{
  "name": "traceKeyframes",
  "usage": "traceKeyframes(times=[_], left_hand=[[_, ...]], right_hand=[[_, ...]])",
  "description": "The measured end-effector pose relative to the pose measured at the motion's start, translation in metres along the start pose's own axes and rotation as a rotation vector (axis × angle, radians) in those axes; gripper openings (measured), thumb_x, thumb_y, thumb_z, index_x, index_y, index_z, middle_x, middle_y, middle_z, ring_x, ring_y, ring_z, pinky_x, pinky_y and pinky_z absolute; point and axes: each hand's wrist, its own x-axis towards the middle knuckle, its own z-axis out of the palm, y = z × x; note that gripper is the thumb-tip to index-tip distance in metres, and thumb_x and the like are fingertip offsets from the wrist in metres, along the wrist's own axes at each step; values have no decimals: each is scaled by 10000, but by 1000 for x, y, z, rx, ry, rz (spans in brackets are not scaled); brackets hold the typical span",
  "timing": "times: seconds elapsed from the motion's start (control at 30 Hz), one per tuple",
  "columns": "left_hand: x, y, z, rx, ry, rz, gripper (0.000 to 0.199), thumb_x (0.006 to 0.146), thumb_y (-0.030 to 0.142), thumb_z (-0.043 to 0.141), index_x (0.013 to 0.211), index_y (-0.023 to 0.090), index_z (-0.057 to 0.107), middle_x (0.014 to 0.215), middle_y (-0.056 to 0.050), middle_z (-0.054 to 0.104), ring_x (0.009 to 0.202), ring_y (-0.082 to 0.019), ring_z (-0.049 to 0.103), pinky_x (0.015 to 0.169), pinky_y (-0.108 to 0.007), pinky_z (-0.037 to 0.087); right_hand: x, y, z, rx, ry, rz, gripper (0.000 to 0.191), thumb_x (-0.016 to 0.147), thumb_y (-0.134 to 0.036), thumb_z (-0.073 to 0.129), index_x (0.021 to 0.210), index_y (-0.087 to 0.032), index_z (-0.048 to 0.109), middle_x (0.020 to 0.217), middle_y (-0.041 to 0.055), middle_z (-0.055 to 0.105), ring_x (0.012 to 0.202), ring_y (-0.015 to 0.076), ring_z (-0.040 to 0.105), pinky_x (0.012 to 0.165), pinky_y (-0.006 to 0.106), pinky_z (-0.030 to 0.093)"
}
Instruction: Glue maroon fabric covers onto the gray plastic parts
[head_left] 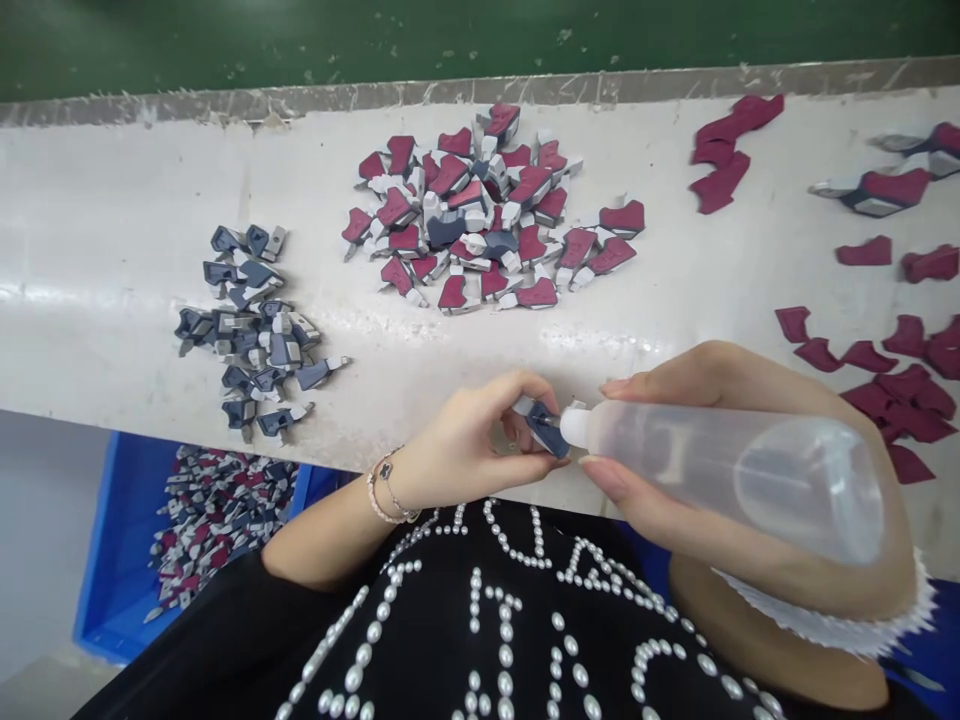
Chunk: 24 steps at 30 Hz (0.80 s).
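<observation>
Near the front edge of the table, my left hand (480, 440) pinches a small dark blue and grey plastic piece (547, 428) between thumb and fingers. My right hand (720, 400) is wrapped round a translucent squeeze bottle (697, 460) lying nearly level. Its white cap (576, 427) points left, and the nozzle meets the piece; whether liquid comes out I cannot tell. A group of similar dark blue and grey pieces (259, 340) lies left of my hands. Beyond them is a pile of like pieces with maroon tops (457, 210).
Loose maroon flat parts (900, 395) are scattered at the right, with more maroon parts (724, 150) farther back. Two assembled pieces (889, 190) lie at the far right. A blue bin (112, 560) full of pieces stands below the table's left front edge. A green surface (480, 40) borders the back.
</observation>
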Motion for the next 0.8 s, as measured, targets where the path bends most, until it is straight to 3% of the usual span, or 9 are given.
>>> traceKeyframes(times=[0.8], left_hand=[[-1,1,-4,61,15,17,301,807,243,758,1030,207,558,918,-20,693,700,-122,659,639,-245,574]], right_hand=[[6,-7,1,9,-67,-44,224,861,-357,750,857,-271,544,709,-27,680,558,178,660,443,317,509]])
